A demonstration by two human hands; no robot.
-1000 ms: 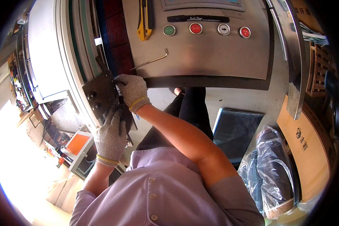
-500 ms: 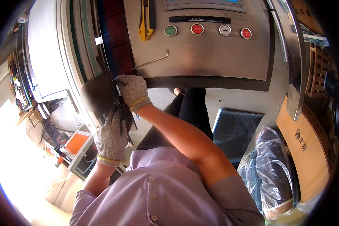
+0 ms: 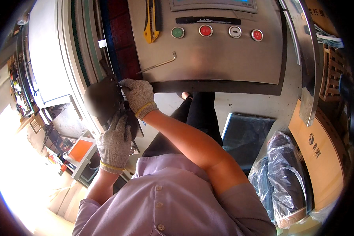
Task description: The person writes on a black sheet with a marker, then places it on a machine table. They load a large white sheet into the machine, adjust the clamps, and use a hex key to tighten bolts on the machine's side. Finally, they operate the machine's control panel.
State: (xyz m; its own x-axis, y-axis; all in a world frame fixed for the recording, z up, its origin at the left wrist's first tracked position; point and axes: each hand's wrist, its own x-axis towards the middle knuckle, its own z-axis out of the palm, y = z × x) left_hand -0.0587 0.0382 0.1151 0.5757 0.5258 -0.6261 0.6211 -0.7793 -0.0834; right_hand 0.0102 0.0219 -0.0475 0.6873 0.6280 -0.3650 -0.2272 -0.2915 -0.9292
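Note:
A dark metal piece with a rounded plate [image 3: 100, 100] is at the near end of the machine's rails. My left hand [image 3: 114, 143], in a grey knitted glove with a yellow cuff edge, grips its lower part from below, fingertips partly hidden against it. At the piece's right edge is my right hand [image 3: 139, 96], gloved alike, with its fingers curled and closed. Whatever is pinched there is too small and hidden to name. Beyond that hand an L-shaped hex key [image 3: 158, 63] lies on the steel control panel [image 3: 224, 59].
A yellow utility knife [image 3: 151, 21] and a black marker-like pen [image 3: 208, 21] lie on the panel, near several round push buttons. Long rails [image 3: 91, 43] run along the left. On the right stand a cardboard box [image 3: 318, 157] and a plastic-wrapped bundle [image 3: 285, 173].
Both hands stay at the dark metal piece. My left hand has shifted very slightly down and left; my right hand barely moves.

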